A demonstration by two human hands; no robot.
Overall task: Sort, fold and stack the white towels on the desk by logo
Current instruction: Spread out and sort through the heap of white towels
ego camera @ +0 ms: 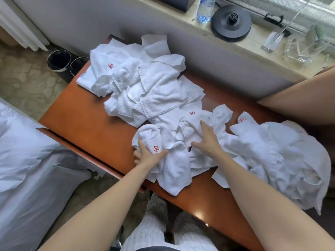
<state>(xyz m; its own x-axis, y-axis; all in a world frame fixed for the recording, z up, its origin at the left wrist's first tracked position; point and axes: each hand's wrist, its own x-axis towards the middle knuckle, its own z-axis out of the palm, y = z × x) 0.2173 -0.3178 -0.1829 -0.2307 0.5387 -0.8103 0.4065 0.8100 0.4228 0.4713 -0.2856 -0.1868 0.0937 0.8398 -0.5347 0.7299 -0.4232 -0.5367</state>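
Left hand (147, 156) grips 1 flower-logo towel (148, 132), likely to pull it free, while the flat-fingered right hand (208, 140) pins the neighbouring towel (190, 124).

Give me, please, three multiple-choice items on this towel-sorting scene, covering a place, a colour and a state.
1. Where does the round black kettle base sit?
A. orange wooden desk
B. pale stone window ledge
C. bed
2. What colour are the flower logos on the white terry towels?
A. blue
B. red
C. green
3. What is the left hand doing?
A. gripping a logo towel
B. hanging idle
C. holding a bottle
Key: 1 B, the base lies beside the window; 2 B, every visible flower is red; 3 A, its fingers curl round the cloth.
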